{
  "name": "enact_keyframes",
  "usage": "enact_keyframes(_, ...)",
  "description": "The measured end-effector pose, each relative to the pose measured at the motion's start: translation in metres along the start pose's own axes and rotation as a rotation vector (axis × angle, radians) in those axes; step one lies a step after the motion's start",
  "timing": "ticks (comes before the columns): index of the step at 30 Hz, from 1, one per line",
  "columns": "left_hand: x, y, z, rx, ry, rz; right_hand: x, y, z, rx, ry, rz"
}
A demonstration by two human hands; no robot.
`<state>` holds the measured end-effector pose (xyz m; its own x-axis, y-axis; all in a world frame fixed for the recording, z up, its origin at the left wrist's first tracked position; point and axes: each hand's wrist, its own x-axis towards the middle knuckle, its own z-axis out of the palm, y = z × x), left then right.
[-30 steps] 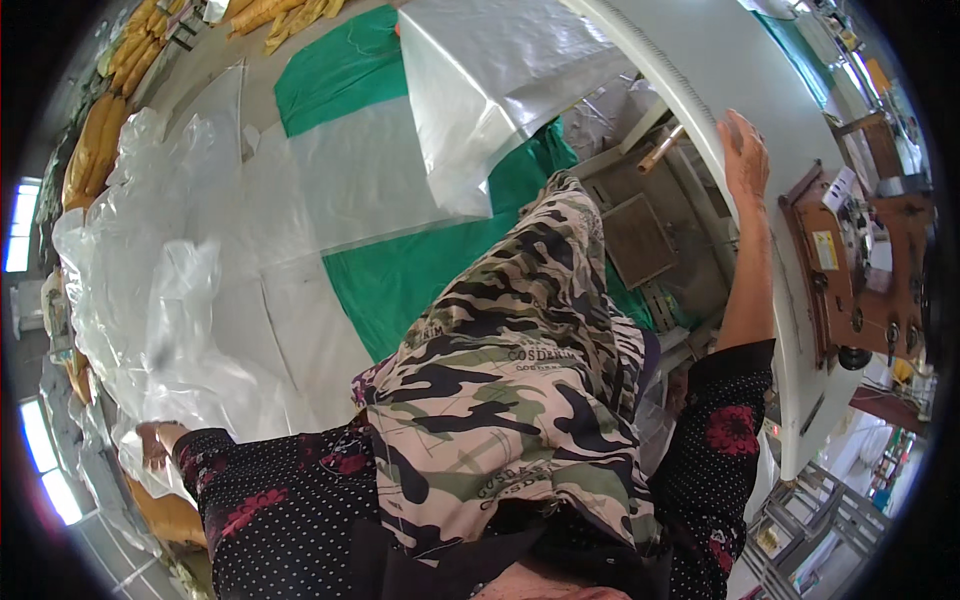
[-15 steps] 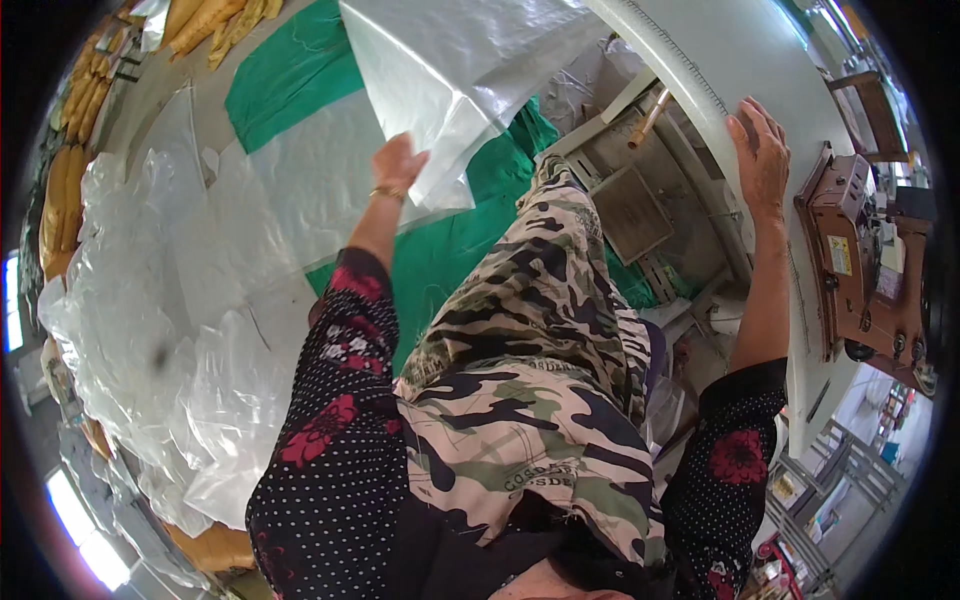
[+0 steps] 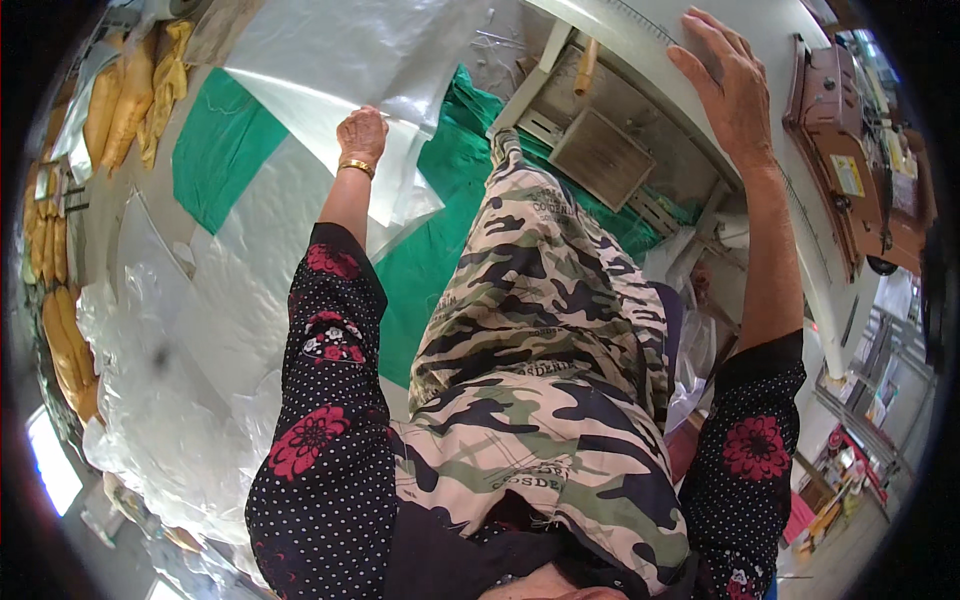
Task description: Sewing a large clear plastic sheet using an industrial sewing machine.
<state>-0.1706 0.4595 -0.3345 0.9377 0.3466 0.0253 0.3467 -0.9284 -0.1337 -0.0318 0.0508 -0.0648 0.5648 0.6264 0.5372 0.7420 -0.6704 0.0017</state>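
My left hand is closed in a fist on the edge of a translucent plastic sheet, whose folded corner hangs beside the wrist. A gold-coloured band circles that wrist. Below the sheet lies green fabric or film, partly covered by more clear plastic. Over the pale table at the right, my right hand is open with fingers stretched and thumb apart, holding nothing. Whether its palm touches the surface, I cannot tell. A camouflage apron covers my lap.
A brown machine sits on the table, right of my right hand. Under the table edge are a wooden stick and a square wooden panel. Crumpled clear plastic heaps at the left, with yellow-brown bundles beyond.
My left hand has moved left and slightly farther away, and the sheet has shifted left. My right hand has moved farther along the table, with thumb and fingers more spread. The view has shifted.
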Motion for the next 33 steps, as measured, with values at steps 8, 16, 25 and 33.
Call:
enact_keyframes(8, -0.002, -0.010, 0.021, -0.052, 0.116, 0.059, 0.004, -0.015, -0.015, 0.155, -0.110, 0.173)
enact_keyframes(16, -0.002, -0.003, 0.013, -0.031, 0.089, 0.019, 0.001, -0.012, -0.013, 0.226, -0.089, 0.174)
enact_keyframes(25, 0.031, -0.066, -0.013, 0.132, 0.317, 0.082, 0.001, -0.012, -0.013, 0.258, -0.085, 0.188)
enact_keyframes(33, 0.073, -0.153, -0.028, 0.136, 0.110, -0.094, -0.001, -0.011, -0.011, 0.196, -0.089, 0.170)
